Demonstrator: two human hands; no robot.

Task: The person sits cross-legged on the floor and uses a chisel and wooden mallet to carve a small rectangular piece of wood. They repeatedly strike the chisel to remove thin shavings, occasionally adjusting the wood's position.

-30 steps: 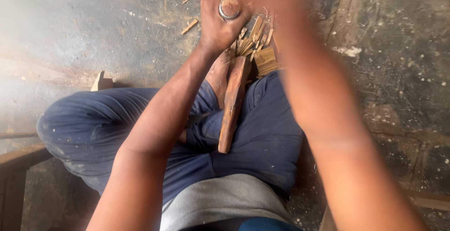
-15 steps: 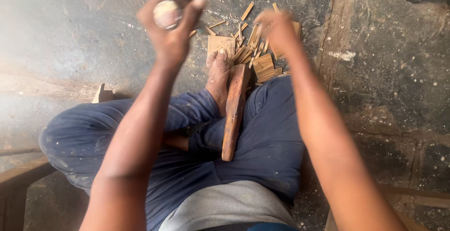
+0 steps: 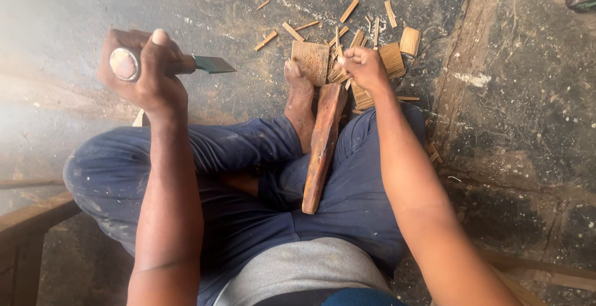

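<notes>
Left hand (image 3: 146, 70) fisted round a chisel (image 3: 202, 64), right hand (image 3: 363, 67) apparently pinching a wood sliver (image 3: 343, 73), plank (image 3: 323, 144) across lap

Around the raised left hand (image 3: 146, 70) the concrete floor (image 3: 74, 27) lay bare. Ahead of the right hand (image 3: 363, 67), wood chips (image 3: 379, 51) crowded the ground; a foot (image 3: 300, 92) blocked its left.

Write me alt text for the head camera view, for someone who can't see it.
Seen from above, a person sits cross-legged on a concrete floor, the left hand gripping a wooden-handled chisel raised off the floor. The right hand reaches into a pile of small wood chips by the bare foot. A long wooden billet lies across the blue trousers.
</notes>
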